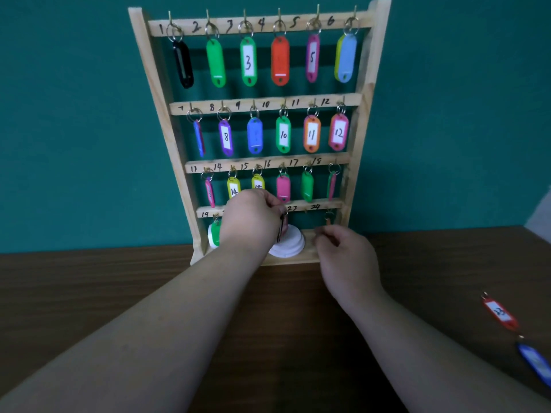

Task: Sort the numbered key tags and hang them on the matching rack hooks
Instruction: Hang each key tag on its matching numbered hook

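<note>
At the rack's (pixel 244 105) bottom rail, just left of its 23 mark, the left hand (pixel 253 219) pinches a black key tag (pixel 280 231) by its ring. Seat the ring fully over the hook before letting go. The right hand (pixel 346 257) curls at the rack's lower right corner; I cannot tell whether it holds anything.

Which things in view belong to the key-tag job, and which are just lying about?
Job: wooden rack; black tag held in the left hand; right hand by the bottom rail; red tag and blue tag on the table.
Lying about: white round disc at the rack's foot.
</note>
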